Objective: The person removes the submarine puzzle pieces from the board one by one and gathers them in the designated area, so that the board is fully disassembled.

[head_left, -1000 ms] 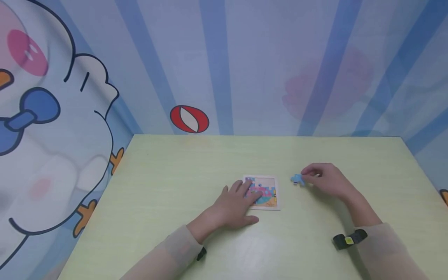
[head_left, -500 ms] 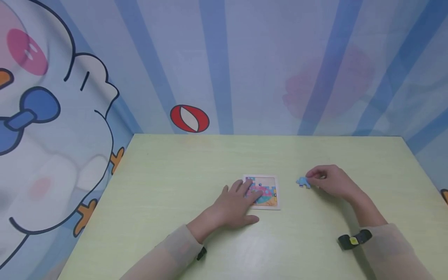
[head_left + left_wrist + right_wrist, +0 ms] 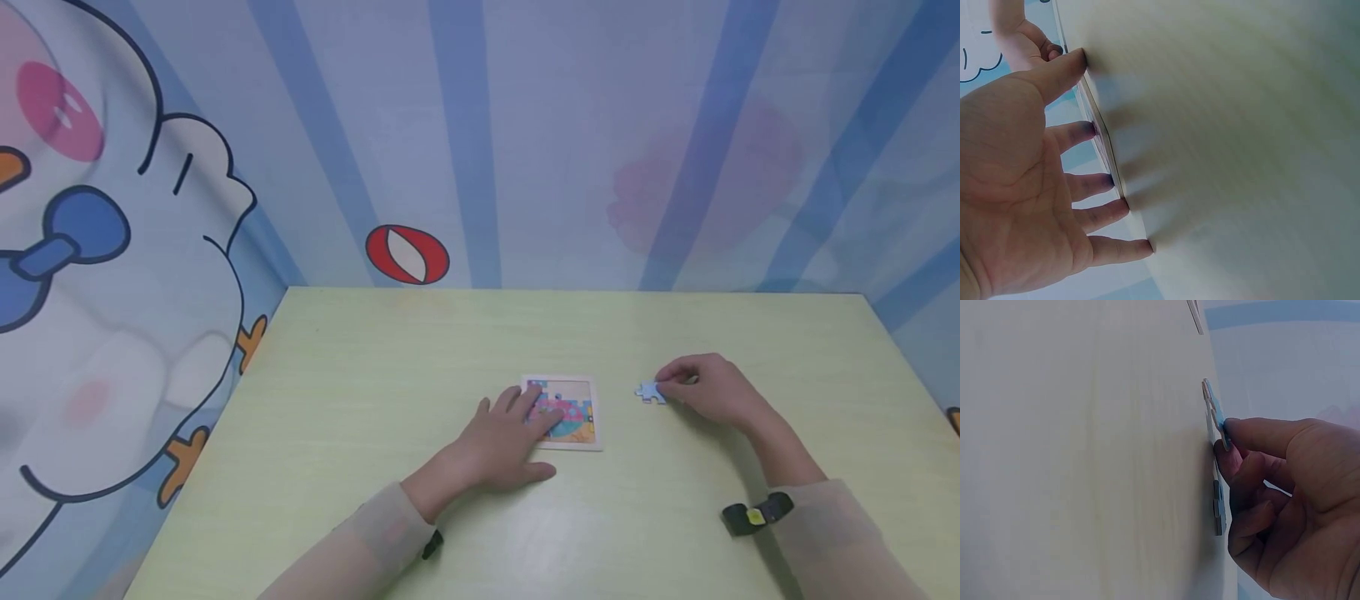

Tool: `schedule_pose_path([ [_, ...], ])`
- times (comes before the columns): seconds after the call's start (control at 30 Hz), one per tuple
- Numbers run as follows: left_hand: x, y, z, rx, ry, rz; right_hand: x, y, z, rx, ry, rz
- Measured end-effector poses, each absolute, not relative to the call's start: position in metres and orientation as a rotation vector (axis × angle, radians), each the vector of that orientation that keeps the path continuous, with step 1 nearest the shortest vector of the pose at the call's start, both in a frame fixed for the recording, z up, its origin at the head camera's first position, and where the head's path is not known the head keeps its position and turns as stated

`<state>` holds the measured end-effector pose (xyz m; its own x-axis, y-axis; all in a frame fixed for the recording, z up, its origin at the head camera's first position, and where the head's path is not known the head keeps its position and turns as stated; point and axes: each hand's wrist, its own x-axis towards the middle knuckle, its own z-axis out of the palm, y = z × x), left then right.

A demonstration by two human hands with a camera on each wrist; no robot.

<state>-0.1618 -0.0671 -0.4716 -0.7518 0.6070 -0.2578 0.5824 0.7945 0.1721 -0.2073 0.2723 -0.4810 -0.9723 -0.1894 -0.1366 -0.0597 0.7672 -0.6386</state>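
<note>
A small square jigsaw puzzle in a pale frame (image 3: pixel 597 417) lies on the table, with a gap at its upper right. My left hand (image 3: pixel 501 442) rests spread over its left side; in the left wrist view, the fingertips (image 3: pixel 1090 129) touch the frame and table. To the right of the frame, my right hand (image 3: pixel 712 390) pinches a light blue puzzle piece (image 3: pixel 648 392) between thumb and fingers. The right wrist view shows this puzzle piece (image 3: pixel 1216 412) tilted, close to the tabletop. Beneath the curled fingers lies another blue puzzle piece (image 3: pixel 1219 508), hidden in the head view.
The pale yellow-green table (image 3: pixel 420 350) meets a blue striped backdrop (image 3: pixel 540 167) along its far edge. A printed cartoon figure (image 3: pixel 112 350) covers the wall at the left. Each wrist wears a black strap, such as the right strap (image 3: pixel 757 514).
My right hand has drawn slightly to the right with the puzzle piece, away from the frame. The piece's tilt has changed and it looks paler. My left hand stays in place.
</note>
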Motion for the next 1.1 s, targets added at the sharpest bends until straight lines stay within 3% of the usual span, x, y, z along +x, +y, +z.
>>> schedule_pose_path([
  [1.1, -0.149, -0.075, -0.475, 0.905, 2.696, 0.077, -0.205, 0.247, -0.472, -0.197, 2.78, -1.068],
])
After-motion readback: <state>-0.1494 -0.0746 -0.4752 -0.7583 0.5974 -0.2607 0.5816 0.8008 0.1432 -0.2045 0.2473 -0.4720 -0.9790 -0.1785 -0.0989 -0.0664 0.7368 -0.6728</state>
